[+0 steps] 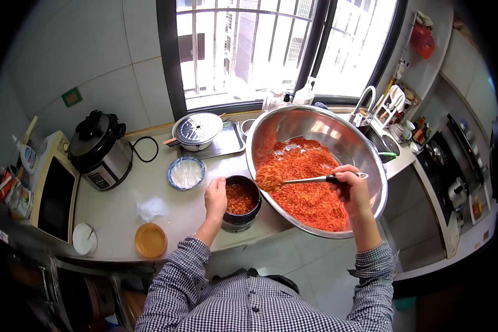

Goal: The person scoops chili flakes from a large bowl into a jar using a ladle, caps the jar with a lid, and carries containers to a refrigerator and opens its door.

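A large steel bowl (377, 166) is heaped on one side with chopped red chili (310, 199). My right hand (351, 187), over the bowl, is closed round the dark handle of a metal spoon (304, 180). The spoon's head is loaded with chopped chili and lies near the bowl's left rim, beside the jar. My left hand (216, 198) grips the left side of a dark round jar (240, 223), thumb side up at its rim. More chopped chili (239, 200) shows inside the jar. The far fingers of my left hand are partly hidden.
On the counter stand a patterned bowl (172, 172) with plastic wrap, a crumpled plastic bag (152, 208), an orange-brown lid (150, 240), a white cup (84, 247), a pressure cooker (106, 163), a microwave (55, 188) and a lidded pot (198, 130) on a tray. A sink faucet (365, 99) rises behind the bowl.
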Available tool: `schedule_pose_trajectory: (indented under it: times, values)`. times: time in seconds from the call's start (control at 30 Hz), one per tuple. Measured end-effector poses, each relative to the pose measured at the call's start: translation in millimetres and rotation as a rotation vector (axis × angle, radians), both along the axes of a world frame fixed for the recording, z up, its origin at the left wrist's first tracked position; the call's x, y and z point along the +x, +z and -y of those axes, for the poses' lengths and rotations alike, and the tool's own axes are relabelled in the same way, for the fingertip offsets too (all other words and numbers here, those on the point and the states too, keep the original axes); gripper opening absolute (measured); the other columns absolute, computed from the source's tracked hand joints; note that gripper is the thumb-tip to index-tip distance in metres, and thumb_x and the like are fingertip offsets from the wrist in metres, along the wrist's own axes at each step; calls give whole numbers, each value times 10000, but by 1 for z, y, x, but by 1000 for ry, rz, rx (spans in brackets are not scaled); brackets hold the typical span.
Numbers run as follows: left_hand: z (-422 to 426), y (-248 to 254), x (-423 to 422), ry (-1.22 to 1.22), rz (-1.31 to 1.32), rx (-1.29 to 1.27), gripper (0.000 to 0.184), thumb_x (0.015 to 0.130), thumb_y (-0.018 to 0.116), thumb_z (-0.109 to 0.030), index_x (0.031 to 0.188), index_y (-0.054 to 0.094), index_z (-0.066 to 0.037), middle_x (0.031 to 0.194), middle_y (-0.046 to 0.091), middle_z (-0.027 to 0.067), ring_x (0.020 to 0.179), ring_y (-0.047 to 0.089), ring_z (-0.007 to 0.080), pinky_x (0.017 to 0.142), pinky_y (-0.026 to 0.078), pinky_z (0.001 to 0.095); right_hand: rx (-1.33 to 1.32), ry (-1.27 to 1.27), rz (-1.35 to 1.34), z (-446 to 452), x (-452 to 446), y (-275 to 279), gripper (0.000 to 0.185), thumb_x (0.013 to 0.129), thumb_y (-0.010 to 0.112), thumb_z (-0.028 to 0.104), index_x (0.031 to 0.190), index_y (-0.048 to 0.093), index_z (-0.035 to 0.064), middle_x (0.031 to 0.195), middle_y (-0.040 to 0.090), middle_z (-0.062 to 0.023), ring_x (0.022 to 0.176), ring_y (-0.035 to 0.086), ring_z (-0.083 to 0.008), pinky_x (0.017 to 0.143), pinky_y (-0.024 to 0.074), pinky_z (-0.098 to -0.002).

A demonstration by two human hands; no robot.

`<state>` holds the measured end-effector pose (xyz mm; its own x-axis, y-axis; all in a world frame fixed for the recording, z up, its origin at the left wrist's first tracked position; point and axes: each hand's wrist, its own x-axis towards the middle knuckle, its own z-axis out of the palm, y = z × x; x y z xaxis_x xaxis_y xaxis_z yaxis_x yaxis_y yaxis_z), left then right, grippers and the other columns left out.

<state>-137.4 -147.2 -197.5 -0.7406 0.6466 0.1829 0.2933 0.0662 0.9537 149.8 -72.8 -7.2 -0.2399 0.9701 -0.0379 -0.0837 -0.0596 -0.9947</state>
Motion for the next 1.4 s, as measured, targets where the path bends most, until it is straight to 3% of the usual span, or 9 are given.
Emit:
schedule_pose_trajectory:
  times: [0.17,0.27,0.43,0.53,0.7,0.83,1.1,1.27,1.4]
  values:
    - [0,4,2,13,15,-17,334,929,437,-322,982,609,-41,815,617,201,766,590,350,684,447,394,335,306,185,43,-44,-16,94,750,610,58,817,655,9,700,612,-42,566,525,-58,472,409,-212]
    - [2,7,2,14,13,-29,338,930,431,-328,981,606,-43,822,613,207,773,585,360,686,444,402,1133,534,508,64,-60,-36,131,676,638,32,805,636,53,681,549,-68,592,555,-221,515,459,-301]
    - [2,6,2,10,11,-27,347,935,419,-335,982,606,-45,822,613,205,779,584,363,690,442,406,1373,518,577,73,-59,-18,162,672,633,16,822,629,77,647,500,-42,563,531,-199,489,440,-307]
    - [3,9,3,11,9,-33,350,937,414,-337,970,607,-46,809,611,202,769,581,364,684,440,408,1289,475,543,76,-55,-10,159,669,633,11,816,628,71,647,501,-46,569,531,-198,488,434,-307]
    - [1,4,2,-5,21,-31,351,939,414,-337,957,607,-45,796,609,198,756,579,364,676,440,404,619,464,360,75,-59,-24,143,712,631,-22,853,642,-1,715,582,-90,623,557,-159,580,438,-264]
    - [0,3,0,-11,10,-31,345,941,415,-327,958,607,-42,793,608,201,751,579,363,672,441,400,971,468,491,64,-63,-50,132,715,617,-9,839,641,28,725,582,-86,614,579,-176,535,450,-281]
    - [2,5,1,-14,18,-13,343,943,422,-310,968,616,-29,828,623,197,782,590,345,703,446,388,949,390,442,62,-50,-52,138,705,624,-18,838,642,12,682,568,-76,571,555,-143,505,430,-273]
    - [2,6,1,-5,27,-9,334,941,436,-298,991,618,-22,839,638,178,784,602,302,724,450,366,256,199,141,56,-34,-53,111,790,591,30,881,634,-17,692,601,-38,542,525,-78,474,403,-197]
    - [1,7,0,-31,65,8,325,941,447,-282,991,623,-13,825,639,149,776,593,218,736,448,328,64,-1,-73,35,-12,-50,110,801,573,74,866,618,-3,644,595,-71,486,523,-86,394,391,-197]
